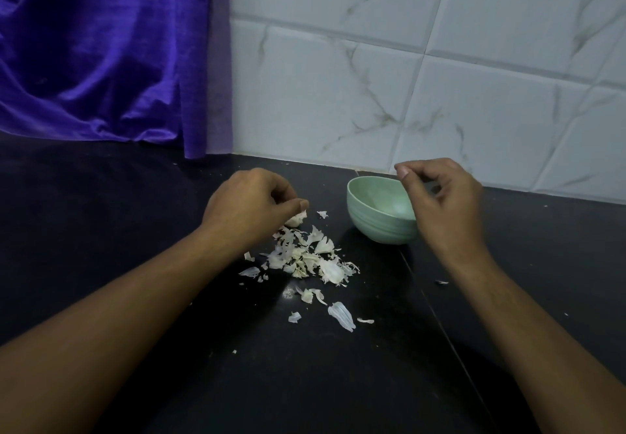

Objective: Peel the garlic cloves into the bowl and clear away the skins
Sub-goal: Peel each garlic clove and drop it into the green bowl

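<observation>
**Peeling partly done, skins not yet cleared**

Grips with the left hand (250,203) a pale piece of garlic (296,219), fingers curled round it, low over the middle of the dark counter (135,217). Holds the right hand (447,203) above the green bowl (379,227), thumb and forefinger pinched together; cannot tell whether on a clove or on nothing. Has the bowl near the back edge of the surface, just before the wall. Cannot see well inside it.

Judging from the heap of skins (305,257) spread from the middle toward the front edge: probably several cloves peeled already. Left to do, apparently: finish this piece, then gather all the skins.

Behind the back edge, white marbled tiles (406,78); at the back left corner, a hanging purple cloth (101,54).
</observation>
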